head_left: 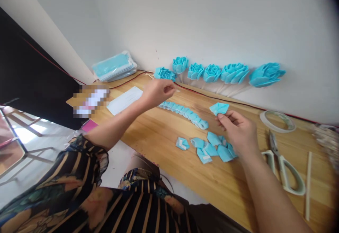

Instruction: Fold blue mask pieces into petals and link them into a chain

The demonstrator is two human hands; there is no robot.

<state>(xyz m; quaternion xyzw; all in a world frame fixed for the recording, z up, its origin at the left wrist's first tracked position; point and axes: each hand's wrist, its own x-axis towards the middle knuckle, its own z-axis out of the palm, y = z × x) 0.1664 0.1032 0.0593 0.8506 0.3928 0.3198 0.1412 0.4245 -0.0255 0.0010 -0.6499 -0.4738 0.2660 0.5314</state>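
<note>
My right hand [239, 130] pinches a folded blue petal [219, 108] between thumb and fingers, raised over the wooden table. My left hand [158, 93] is closed with its fingertips together, above the far side of the table. Whatever it holds, if anything, is too small to tell. Below it runs a curved row of overlapping folded blue petals [189, 114]. Nearer my body lies a loose group of blue petals [205, 148], partly covered by my right hand. One single petal [182, 143] sits just left of that group, with a white strip on it.
Several blue flowers on sticks [212, 73] lean along the wall. A tape roll [277, 121], scissors [282, 165] and a thin white stick [308, 185] lie at right. At left are a white sheet [124, 100] and a bagged blue stack [115, 67]. A cable crosses the table's back.
</note>
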